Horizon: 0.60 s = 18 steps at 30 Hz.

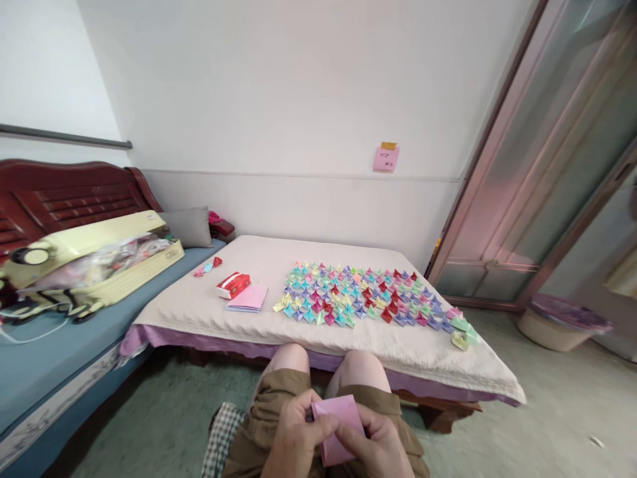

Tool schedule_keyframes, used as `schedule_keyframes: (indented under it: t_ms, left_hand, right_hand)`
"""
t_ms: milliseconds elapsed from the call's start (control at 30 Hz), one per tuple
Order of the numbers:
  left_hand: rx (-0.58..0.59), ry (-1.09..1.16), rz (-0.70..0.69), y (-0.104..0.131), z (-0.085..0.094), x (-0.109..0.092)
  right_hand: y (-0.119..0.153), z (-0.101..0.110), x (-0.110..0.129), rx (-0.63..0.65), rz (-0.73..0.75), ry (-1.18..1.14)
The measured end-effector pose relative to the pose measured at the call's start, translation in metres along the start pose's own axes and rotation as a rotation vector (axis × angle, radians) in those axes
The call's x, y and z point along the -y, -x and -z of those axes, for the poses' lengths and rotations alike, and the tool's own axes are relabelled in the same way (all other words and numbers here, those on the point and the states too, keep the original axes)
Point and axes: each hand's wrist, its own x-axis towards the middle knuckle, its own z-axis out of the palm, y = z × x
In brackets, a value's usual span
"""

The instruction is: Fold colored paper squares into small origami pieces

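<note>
Head view shows the left hand and right hand, nearly closed, pinching pink paper above brown shorts, apparently mid-fold, so the next move likely calls for aligning edges and pressing a crease.

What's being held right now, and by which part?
A pink paper square, held in both hands: the left hand at its left side, the right hand at its right, both thumbs over its face.
</note>
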Motion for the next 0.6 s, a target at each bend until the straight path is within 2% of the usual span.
schedule_keyframes:
  t_ms: [67, 167, 267, 367, 467, 533, 600]
  left_hand:
    - [-0.036, 0.035, 0.006, 0.000, 0.001, 0.004]
    - [-0.024, 0.126, 0.027, -0.001, 0.002, 0.007]
    - [0.058, 0.154, 0.016, 0.000, 0.000, 0.005]
    - [0.165, 0.064, -0.022, 0.001, -0.004, 0.001]
    - [0.128, -0.003, -0.001, 0.000, -0.005, 0.004]
    - [0.085, 0.036, 0.029, -0.002, -0.005, 0.009]
    - [0.045, 0.097, 0.036, -0.004, -0.003, 0.014]
  right_hand:
    - [0.000, 0.000, -0.002, 0.022, 0.004, -0.020]
    - [0.000, 0.001, 0.000, 0.024, 0.000, -0.041]
    - [0.000, 0.003, 0.007, -0.018, -0.004, -0.012]
    - [-0.001, 0.007, 0.011, -0.034, 0.005, 0.037]
    - [-0.003, 0.011, 0.005, -0.079, 0.021, 0.081]
    - [-0.004, 0.012, -0.001, -0.138, 0.047, 0.164]
    - [-0.003, 0.013, -0.004, -0.143, 0.053, 0.224]
